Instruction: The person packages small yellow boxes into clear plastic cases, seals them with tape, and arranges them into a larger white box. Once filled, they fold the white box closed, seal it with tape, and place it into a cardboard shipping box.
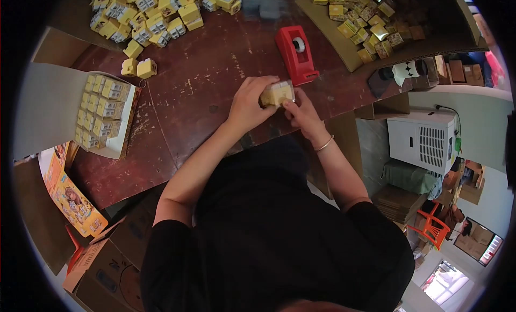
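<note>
Near the table's front edge, my left hand (250, 103) is closed around a small yellow-and-white box (280, 93) that looks shiny on its surface. My right hand (305, 114) pinches the box's right end, with the thumb on its near corner; a bracelet circles that wrist. Just beyond the hands stands a red tape dispenser (294, 50) holding a white-cored roll. Whether a strip of tape lies on the box is too small to tell.
Yellow-and-white small boxes (156, 16) lie heaped at the back left. A carton (344, 57) at back right contains several yellow packets. On the left, an open display box (115, 148) holds rows of small boxes. A dark phone-like object (380, 82) lies at the right edge.
</note>
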`<state>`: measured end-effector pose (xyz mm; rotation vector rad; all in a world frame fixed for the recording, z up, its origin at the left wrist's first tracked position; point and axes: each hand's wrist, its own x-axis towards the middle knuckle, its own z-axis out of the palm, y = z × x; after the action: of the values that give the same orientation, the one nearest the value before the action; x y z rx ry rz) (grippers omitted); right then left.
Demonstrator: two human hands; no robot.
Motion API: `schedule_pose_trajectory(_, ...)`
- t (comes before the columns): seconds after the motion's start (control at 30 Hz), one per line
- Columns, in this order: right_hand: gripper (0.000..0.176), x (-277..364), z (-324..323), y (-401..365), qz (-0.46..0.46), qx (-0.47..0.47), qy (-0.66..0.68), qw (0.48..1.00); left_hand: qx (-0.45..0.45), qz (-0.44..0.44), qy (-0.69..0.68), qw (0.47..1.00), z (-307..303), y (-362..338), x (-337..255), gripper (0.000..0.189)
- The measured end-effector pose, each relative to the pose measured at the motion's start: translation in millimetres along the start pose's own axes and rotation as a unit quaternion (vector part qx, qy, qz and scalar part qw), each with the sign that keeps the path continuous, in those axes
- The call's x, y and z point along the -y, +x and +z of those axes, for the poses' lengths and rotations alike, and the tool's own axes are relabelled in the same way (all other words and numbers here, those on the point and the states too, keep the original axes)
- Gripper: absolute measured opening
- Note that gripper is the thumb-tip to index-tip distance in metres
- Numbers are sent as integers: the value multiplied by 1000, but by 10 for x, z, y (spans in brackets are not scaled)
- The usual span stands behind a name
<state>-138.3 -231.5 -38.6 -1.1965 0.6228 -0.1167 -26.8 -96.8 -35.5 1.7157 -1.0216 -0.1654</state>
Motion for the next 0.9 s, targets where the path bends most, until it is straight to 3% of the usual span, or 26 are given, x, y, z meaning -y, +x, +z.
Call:
schedule_pose_trajectory(0.03, 34, -42, 56, 25, -181, -50, -100, 977, 59, -90, -51, 993, -45, -22, -23, 56)
schedule_pose_trajectory(0.07, 34, -35, 56, 23, -178, -48, -100, 978, 58, -93, -51, 993, -49, -61, -6, 56)
schedule_pose_trajectory(0.13, 41, 102, 83, 18, -190, 9, -193, 963, 146, -196, -270, 931, -43, -91, 38, 68)
schedule_pose_trajectory(0.27, 50, 154, 44, -27, -190, 34, -217, 957, 152, -173, -273, 934, -93, -104, 36, 79)
schedule_pose_trajectory(0.3, 52, 231, 57, -78, -139, 31, -50, 989, 54, -183, -431, 882, -79, -106, 15, 80)
schedule_pose_trajectory(0.33, 53, 311, 74, -119, -85, 26, 119, 989, -44, -186, -574, 796, -59, -102, -6, 81)
schedule_pose_trajectory(0.37, 49, 365, 115, -144, -87, 30, 170, 981, -61, -181, -616, 764, 37, -154, 16, 74)
schedule_pose_trajectory(0.4, 49, 298, 126, -154, -88, 27, 170, 981, -58, -182, -617, 763, 112, -166, -18, 74)
schedule_pose_trajectory(0.47, 51, 132, 121, -144, -93, 35, 78, 992, -16, -260, -665, 700, 230, -160, -72, 71)
schedule_pose_trajectory(0.5, 54, 174, 51, -157, -76, 46, 4, 996, -51, -301, -662, 685, 237, -142, -36, 65)
schedule_pose_trajectory(0.53, 51, 221, -75, -129, -91, 15, -49, 995, -50, -301, -662, 684, 217, -98, -12, 65)
schedule_pose_trajectory(0.6, 36, 354, -334, -16, -124, -89, -94, 984, 9, -220, -489, 844, 165, 2, 33, 57)
schedule_pose_trajectory(0.63, 31, 343, -498, 142, -196, -137, -204, 949, 10, -221, -488, 844, 188, 41, 53, 57)
schedule_pose_trajectory(0.7, 17, 399, -574, 382, -294, -179, -369, 863, 109, -107, -286, 946, 287, 126, 85, 55)
schedule_pose_trajectory(0.83, 12, 472, -535, 443, -238, -125, -306, 913, 136, -56, -172, 974, 453, 293, 139, 60)
schedule_pose_trajectory(0.9, 10, 507, -494, 264, -262, -181, -290, 902, 140, -77, -179, 971, 450, 299, 134, 60)
